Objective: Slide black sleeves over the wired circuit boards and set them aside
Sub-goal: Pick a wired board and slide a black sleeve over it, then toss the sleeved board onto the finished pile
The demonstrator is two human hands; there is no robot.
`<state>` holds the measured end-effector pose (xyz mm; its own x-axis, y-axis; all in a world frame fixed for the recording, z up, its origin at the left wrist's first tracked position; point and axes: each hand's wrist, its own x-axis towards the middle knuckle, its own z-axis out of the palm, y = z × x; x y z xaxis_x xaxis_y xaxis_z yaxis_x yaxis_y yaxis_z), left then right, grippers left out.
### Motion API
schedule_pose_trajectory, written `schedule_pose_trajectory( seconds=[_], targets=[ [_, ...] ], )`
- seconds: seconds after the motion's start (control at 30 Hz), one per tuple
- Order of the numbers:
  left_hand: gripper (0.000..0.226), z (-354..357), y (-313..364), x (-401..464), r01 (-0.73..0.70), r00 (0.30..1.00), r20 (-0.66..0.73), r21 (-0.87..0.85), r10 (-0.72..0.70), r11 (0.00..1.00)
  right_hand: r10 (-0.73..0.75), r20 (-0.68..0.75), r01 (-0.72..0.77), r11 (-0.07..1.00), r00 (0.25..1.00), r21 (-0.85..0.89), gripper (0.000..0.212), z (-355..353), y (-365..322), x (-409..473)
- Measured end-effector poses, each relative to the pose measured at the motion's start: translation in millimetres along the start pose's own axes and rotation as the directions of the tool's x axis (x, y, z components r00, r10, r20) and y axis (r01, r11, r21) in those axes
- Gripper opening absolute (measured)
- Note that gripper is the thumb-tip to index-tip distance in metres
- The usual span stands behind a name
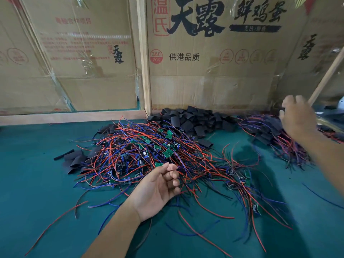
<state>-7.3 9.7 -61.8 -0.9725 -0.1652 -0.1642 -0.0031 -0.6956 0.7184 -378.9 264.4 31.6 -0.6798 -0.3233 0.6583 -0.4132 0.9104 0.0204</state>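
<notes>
Backdrop: flattened cardboard boxes with large black and red Chinese print stand as a wall behind the worktop, with a pale wooden post upright between them.
Worktop: green mat fills the lower half of the view.
Boards: a big tangled heap of small green circuit boards on red and blue wires lies at the centre, loose wire ends trailing toward 6 and 7 o'clock.
Sleeves: a pile of flat black sleeves sits at 12 o'clock of the heap, touching it and lying against the foot of the cardboard.
Stray sleeves: a few more black sleeves lie at 9 o'clock of the heap, partly under its wires.
Finished pile: sleeved boards with wires sticking out are heaped at 2 o'clock, well apart from the main heap.
Left hand: left hand comes in from 6 o'clock, palm up, resting on the near edge of the heap. Fingers are curled, and thumb and fingertips seem to pinch a thin wire beside one green board; the grip is too small to see surely.
Right hand: right hand reaches out at 3 o'clock over the finished pile, back toward the camera and blurred. Fingers bend downward; whether they hold anything cannot be told.
Right edge: a slanted wooden stick leans at 2 o'clock, just behind the right hand.
</notes>
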Motion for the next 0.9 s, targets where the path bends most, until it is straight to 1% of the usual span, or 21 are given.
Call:
schedule_pose_trajectory(
  seconds=[0.07, 0.1, 0.13, 0.17, 0.23, 0.27, 0.3, 0.33, 0.37, 0.4, 0.47, 0.5, 0.57, 0.63, 0.7, 0.77, 0.9],
  targets=[
    [0.019, -2.8, -1.4, 0.2, 0.003, 1.0, 0.014, -0.007, -0.003, 1.0, 0.045, 0.168, -0.026, 0.993, 0.985, -0.117, 0.006, 16.8, 7.9, -8.4],
    [0.021, -3.9, -1.0, 0.8, -0.001, 1.0, 0.025, -0.009, 0.002, 1.0, 0.074, 0.247, -0.035, 0.986, 0.966, -0.161, 0.009, 23.6, 9.0, -14.0],
    [0.023, -4.5, -0.3, 1.1, -0.004, 0.999, 0.033, -0.01, 0.005, 1.0, 0.116, 0.293, -0.058, 0.978, 0.949, -0.2, 0.016, 27.8, 9.0, -18.0],
    [0.024, -5.2, 0.2, 1.4, -0.003, 0.999, 0.034, -0.013, 0.003, 1.0, 0.17, 0.296, -0.106, 0.97, 0.94, -0.22, 0.02, 28.7, 6.3, -18.8],
    [0.024, -6.8, 0.5, 1.8, 0.008, 0.999, 0.038, -0.013, -0.007, 1.0, 0.227, 0.215, -0.188, 0.964, 0.95, -0.191, 0.019, 24.6, -3.9, -16.6],
    [0.023, -7.7, 0.6, 2.0, 0.009, 0.999, 0.039, -0.013, -0.009, 1.0, 0.214, 0.155, -0.194, 0.972, 0.965, -0.135, 0.019, 21.1, -14.2, -14.6],
    [0.023, -8.1, 0.8, 2.5, 0.009, 0.999, 0.037, -0.013, -0.009, 1.0, 0.168, 0.124, -0.161, 0.985, 0.978, -0.06, 0.018, 16.2, -28.3, -13.3],
    [0.024, -8.2, 0.9, 2.9, 0.009, 0.999, 0.034, -0.011, -0.009, 1.0, 0.093, 0.141, -0.097, 0.995, 0.986, 0.027, 0.017, 11.9, -45.0, -12.2],
    [0.025, -8.4, 0.9, 3.3, 0.01, 0.999, 0.032, -0.007, -0.01, 1.0, 0.005, 0.2, -0.028, 0.994, 0.98, 0.108, 0.015, 7.5, -65.1, -12.0],
    [0.025, -8.7, 0.5, 3.7, 0.011, 0.999, 0.034, -0.006, -0.011, 1.0, -0.063, 0.286, 0.015, 0.986, 0.956, 0.165, 0.014, 4.3, -87.0, -12.0],
    [0.025, -10.5, -0.8, 3.8, 0.007, 0.999, 0.042, -0.008, -0.007, 1.0, -0.13, 0.471, 0.02, 0.973, 0.872, 0.232, 0.02, 2.1, -129.9, -13.7],
    [0.025, -11.9, -1.4, 3.8, 0.003, 0.999, 0.052, -0.005, -0.003, 1.0, -0.162, 0.534, 0.016, 0.963, 0.83, 0.268, 0.025, 3.7, -148.9, -14.5],
    [0.026, -13.6, -2.5, 3.8, -0.005, 0.998, 0.067, -0.001, 0.005, 1.0, -0.216, 0.585, 0.024, 0.948, 0.782, 0.318, 0.029, 12.4, -179.9, -14.3],
    [0.026, -14.2, -3.2, 4.5, -0.006, 0.997, 0.076, -0.009, 0.007, 1.0, -0.209, 0.605, 0.013, 0.95, 0.768, 0.312, 0.03, 24.6, -199.1, -11.6],
    [0.023, -13.7, -3.0, 5.5, -0.006, 0.997, 0.082, -0.016, 0.007, 1.0, -0.191, 0.623, -0.019, 0.949, 0.759, 0.314, 0.038, 37.6, -209.2, -7.9],
    [0.022, -13.7, -2.9, 6.0, -0.007, 0.997, 0.082, -0.022, 0.009, 1.0, -0.163, 0.653, -0.062, 0.95, 0.74, 0.307, 0.045, 50.2, -212.1, -6.8],
    [0.024, -14.5, -3.5, 6.1, 0.004, 0.996, 0.089, -0.021, -0.003, 1.0, -0.103, 0.695, -0.136, 0.95, 0.712, 0.281, 0.047, 64.2, -213.3, -17.0]
  ],
)
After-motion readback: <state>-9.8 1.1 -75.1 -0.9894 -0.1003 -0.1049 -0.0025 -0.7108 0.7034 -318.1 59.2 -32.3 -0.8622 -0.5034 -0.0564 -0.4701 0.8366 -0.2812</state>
